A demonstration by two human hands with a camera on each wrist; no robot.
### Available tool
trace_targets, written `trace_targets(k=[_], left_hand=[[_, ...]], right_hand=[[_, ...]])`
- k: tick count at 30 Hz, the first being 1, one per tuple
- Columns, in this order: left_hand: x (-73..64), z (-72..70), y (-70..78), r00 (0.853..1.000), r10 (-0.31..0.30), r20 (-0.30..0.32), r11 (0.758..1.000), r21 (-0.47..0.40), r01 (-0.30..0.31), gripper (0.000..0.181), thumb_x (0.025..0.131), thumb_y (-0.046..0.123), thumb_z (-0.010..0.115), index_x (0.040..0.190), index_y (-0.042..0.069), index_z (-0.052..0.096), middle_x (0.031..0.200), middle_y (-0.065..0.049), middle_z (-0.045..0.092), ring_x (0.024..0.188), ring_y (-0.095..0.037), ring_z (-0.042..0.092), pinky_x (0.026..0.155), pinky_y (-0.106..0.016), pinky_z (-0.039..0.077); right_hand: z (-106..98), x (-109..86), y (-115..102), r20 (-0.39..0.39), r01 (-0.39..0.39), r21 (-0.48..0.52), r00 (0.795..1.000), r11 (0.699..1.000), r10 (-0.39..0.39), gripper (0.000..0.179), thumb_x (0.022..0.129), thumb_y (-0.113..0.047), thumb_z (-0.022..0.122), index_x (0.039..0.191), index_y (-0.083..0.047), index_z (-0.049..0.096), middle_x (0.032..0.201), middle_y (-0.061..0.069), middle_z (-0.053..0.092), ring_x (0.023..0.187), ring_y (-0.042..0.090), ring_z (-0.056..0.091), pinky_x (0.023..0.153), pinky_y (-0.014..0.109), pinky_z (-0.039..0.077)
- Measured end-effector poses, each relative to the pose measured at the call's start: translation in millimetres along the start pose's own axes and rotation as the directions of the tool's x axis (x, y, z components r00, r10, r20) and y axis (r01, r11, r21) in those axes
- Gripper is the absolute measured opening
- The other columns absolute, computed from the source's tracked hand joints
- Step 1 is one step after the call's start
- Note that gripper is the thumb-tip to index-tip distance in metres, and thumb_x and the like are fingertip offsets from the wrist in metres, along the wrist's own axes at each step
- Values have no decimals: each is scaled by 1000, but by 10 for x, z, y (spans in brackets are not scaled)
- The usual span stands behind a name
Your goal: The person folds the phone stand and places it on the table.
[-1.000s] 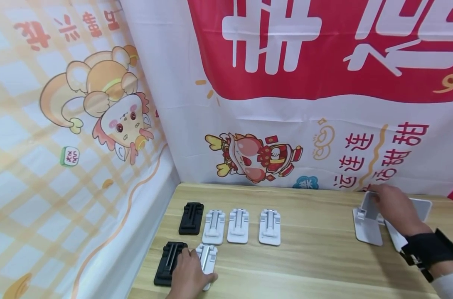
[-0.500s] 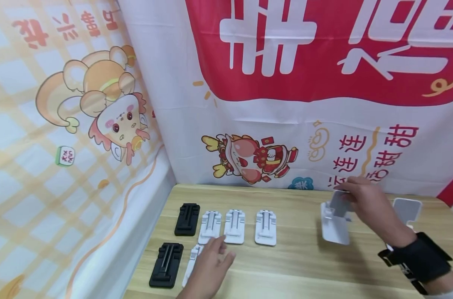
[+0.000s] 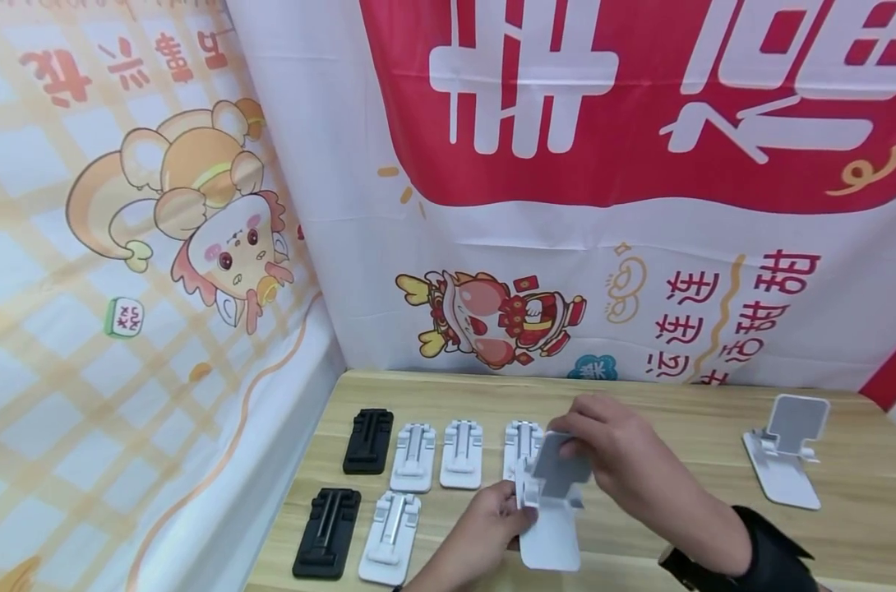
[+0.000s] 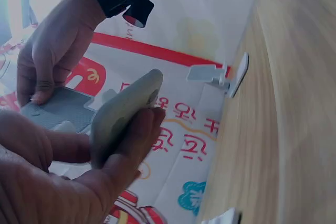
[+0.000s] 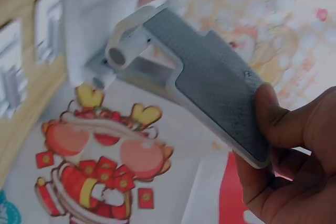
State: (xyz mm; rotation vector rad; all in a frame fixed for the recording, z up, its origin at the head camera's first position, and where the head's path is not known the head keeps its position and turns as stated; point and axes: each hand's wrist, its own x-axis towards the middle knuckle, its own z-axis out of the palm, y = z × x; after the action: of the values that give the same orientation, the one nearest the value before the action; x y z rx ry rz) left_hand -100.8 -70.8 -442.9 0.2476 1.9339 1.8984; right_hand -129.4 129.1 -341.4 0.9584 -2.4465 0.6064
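Note:
An unfolded white phone stand (image 3: 550,534) with a grey pad is held between both hands above the table. My right hand (image 3: 611,444) pinches the top edge of its grey-padded plate (image 5: 220,85), thumb on the pad. My left hand (image 3: 485,522) grips the stand's base from the left; in the left wrist view the thumb and fingers lie on either side of the base (image 4: 126,114). Behind the held stand, a folded white phone stand (image 3: 522,444) is partly hidden.
Folded white stands (image 3: 414,457) and two folded black stands (image 3: 326,533) lie in rows on the left of the wooden table (image 3: 670,534). Another unfolded white stand (image 3: 782,477) stands at the right. Printed cloth (image 3: 448,230) hangs behind and at the left.
My right hand has carried the unfolded stand from the right side to the middle. My left hand has left the folded white stand at the front and now grips the unfolded stand's base.

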Motion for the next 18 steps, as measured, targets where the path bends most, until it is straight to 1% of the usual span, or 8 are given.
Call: trace_targets(k=[4,6,8,10,12,14,16,18], left_hand=[[-8,-26,-2,998,-56,-2,998,-31,55,31,95,5,53,123,-8,55,105,-15,72,91,-21,69,71,-32,60],[-18,-41,3,998,-62,-6,997,-47,61,31,94,4,54,123,-7,55,105,-15,72,92,-22,69,71,-33,60],[-28,-54,8,998,-58,-9,995,-80,57,31,94,4,54,123,-8,55,105,-16,71,92,-23,69,71,-34,60],[-38,-65,15,998,-60,-6,991,-117,59,32,94,4,53,124,-9,54,106,-17,71,92,-24,69,72,-35,60],[-49,-72,21,998,-65,4,984,-165,65,34,94,5,53,124,-10,54,106,-17,71,93,-24,69,74,-35,60],[-61,-75,32,997,-73,20,976,-205,75,35,95,6,53,125,-11,52,104,-16,71,93,-22,68,75,-34,59],[-75,-78,49,996,-76,36,968,-239,82,37,95,7,53,126,-12,51,103,-14,70,93,-22,68,75,-33,59],[-87,-81,69,996,-67,56,958,-274,80,38,96,8,53,128,-13,50,104,-13,69,94,-21,67,76,-32,59]], right_hand=[[16,11,-115,4,3,8,1000,1000,-3,30,68,0,82,90,-18,75,83,-14,55,78,1,48,66,16,54],[24,7,-130,-1,-2,17,1000,1000,2,28,70,-1,81,91,-19,75,85,-15,56,79,0,48,67,16,54],[39,3,-123,-13,-13,71,1000,997,14,27,71,-4,81,92,-20,74,87,-16,57,81,0,49,67,17,54],[60,5,-98,-32,-31,169,999,985,37,26,73,-8,80,94,-22,73,90,-17,60,82,0,53,68,18,55],[87,2,-61,-27,-74,271,996,960,85,27,75,-17,79,100,-26,71,96,-18,62,86,1,56,72,21,55],[135,-3,-16,-2,-120,380,991,917,130,34,74,-25,79,106,-26,68,104,-17,64,92,3,60,77,24,56],[196,-17,23,75,-201,466,979,862,188,44,73,-31,79,114,-25,66,110,-15,65,97,5,62,85,27,56],[266,-44,53,161,-265,531,964,805,211,49,73,-34,79,118,-22,65,113,-12,66,100,8,63,88,29,55]])
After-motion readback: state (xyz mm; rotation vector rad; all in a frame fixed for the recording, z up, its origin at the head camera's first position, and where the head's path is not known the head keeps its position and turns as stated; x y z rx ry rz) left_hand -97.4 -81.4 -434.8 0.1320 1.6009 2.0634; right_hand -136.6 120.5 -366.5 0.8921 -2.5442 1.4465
